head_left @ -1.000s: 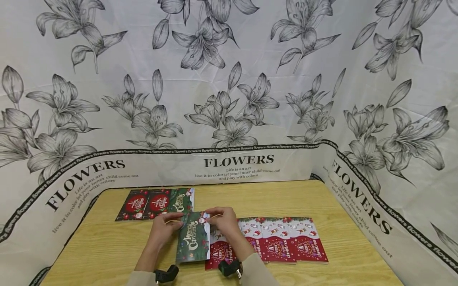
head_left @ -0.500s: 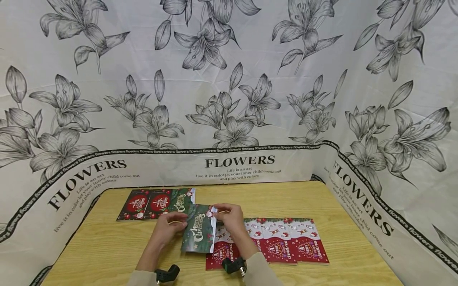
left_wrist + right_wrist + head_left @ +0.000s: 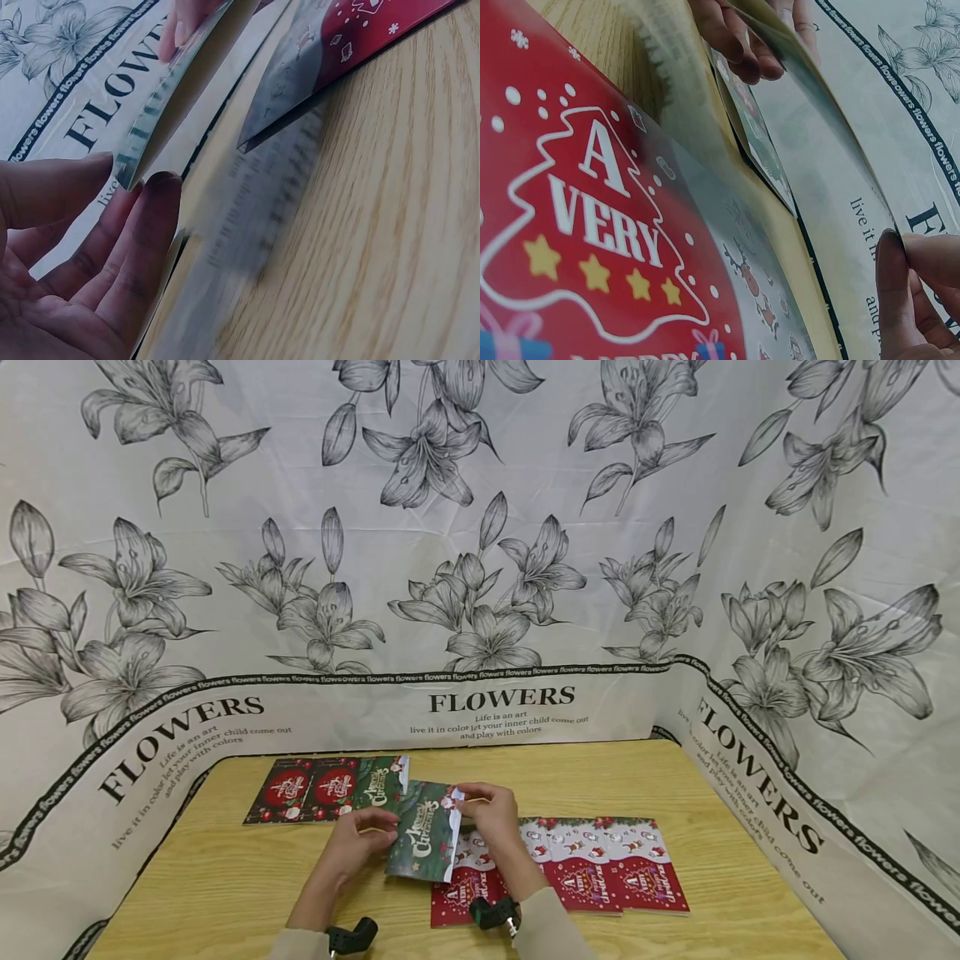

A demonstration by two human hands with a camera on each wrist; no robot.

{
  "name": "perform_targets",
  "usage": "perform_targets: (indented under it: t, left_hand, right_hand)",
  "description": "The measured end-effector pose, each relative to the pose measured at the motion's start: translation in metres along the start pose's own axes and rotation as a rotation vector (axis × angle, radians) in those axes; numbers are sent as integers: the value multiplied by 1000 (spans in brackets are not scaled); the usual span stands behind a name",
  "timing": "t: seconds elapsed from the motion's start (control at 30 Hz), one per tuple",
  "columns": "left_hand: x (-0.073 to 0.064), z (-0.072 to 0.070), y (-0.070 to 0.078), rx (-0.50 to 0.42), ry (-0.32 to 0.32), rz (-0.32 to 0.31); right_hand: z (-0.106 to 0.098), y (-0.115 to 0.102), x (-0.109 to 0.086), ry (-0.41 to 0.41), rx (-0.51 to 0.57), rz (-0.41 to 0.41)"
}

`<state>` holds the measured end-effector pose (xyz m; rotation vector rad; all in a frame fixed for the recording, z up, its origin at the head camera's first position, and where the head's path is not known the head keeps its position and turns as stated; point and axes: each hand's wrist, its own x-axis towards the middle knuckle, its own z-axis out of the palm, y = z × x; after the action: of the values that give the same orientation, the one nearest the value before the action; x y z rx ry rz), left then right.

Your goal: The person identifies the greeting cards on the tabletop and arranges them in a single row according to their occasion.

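A green Merry Christmas card is held up over the table, tilted, between both hands. My right hand pinches its upper right edge between thumb and finger; the right wrist view shows this pinch closely. My left hand is at the card's left edge, and in the left wrist view the card's edge sits between thumb and fingertip. Behind it, a matching green card lies at the end of a row, partly covered. Below my right hand lie red-and-white Christmas cards.
Two dark cards with red circles lie left of the far green card. Several red-and-white cards overlap in a row on the right of the wooden table. A flower-printed cloth stands around the table's back and sides.
The held green card has moved up and slightly right, away from the person, and turned a little clockwise. Both hands moved with it. The cards on the table stay put.
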<state>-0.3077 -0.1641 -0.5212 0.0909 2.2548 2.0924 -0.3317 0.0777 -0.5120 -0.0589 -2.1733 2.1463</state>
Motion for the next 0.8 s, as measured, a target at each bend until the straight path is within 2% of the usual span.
perform_targets:
  t: [0.53, 0.8]
  left_hand:
    - [-2, -1, -1, 61, -122, -7]
    - [-1, -2, 0, 59, -194, -2]
  right_hand:
    - [-4, -2, 0, 78, -32, -11]
    - [-7, 0, 2, 74, 14, 4]
